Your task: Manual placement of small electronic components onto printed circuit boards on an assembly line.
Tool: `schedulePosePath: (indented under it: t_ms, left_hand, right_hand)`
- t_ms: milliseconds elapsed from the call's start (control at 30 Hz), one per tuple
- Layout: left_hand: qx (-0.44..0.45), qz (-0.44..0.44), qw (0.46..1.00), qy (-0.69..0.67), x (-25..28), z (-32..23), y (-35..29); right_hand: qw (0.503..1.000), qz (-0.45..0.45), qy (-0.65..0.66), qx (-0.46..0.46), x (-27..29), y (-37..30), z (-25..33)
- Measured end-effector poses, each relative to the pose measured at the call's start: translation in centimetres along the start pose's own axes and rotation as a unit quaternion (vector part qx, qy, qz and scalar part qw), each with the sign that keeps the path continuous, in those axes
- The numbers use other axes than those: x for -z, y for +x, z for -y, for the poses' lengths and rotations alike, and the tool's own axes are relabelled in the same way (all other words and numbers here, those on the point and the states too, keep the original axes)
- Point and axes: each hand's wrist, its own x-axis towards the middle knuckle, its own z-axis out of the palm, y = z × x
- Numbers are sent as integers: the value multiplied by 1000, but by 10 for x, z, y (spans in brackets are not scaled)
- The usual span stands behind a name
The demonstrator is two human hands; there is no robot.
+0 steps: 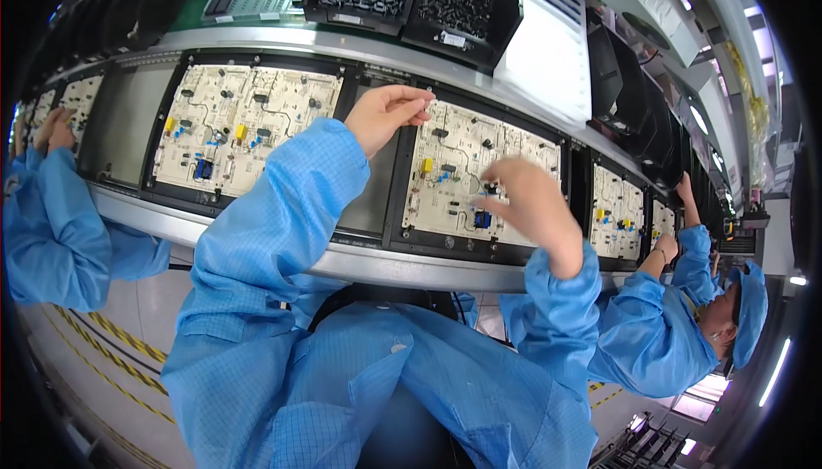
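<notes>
Circuit board [419,203]: cream, lying flat in black frame [411,240] on surface [411,270], below both hands. Judged light, thin and stiff, likely to crack if flexed; upright parts easily knocked askew. Best hold: by bare outer edges, opposite sides together, clear of yellow component [426,165] near left edge and blue component [482,220] toward near edge. Frame close around, so probably scant room for fingertips.

Left hand [381,118]: at far left corner of board, reaching in from left; thumb and forefinger pressed together at tips. Cannot tell of any small part pinched between, nor of contact with board.

Right hand [535,203]: over right half of board, blurred; fingers curved, thumb apart from forefinger, nothing seen in grip. Blue component just to near side of thumb tip. Height above board: cannot tell.

To the left, separated by a gap: second cream board [197,92], similarly framed. On far side, beyond left hand: two black bins [385,29] of small dark parts.
</notes>
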Motion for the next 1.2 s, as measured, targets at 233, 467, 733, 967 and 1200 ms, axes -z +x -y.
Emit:
schedulePosePath:
  t_ms: [233,467,733,967,1200]
  left_hand:
    - [-4,45,998,-41,0,7,1]
    - [9,62,998,-15,-10,4,5]
    - [-38,85,985,148,-31,4,-11]
    - [-59,164,941,289,-61,7,-45]
    - [-297,179,765,542,-83,23,-61]
  right_hand:
    - [978,-199,52,32,25,181,-65]
    - [989,-32,-146,14,4,259,-112]
    - [983,-153,-91,44,8,224,-113]
    - [951,-284,117,-25,18,73,-73]
    - [899,-305,258,-179,-18,-3,-117]
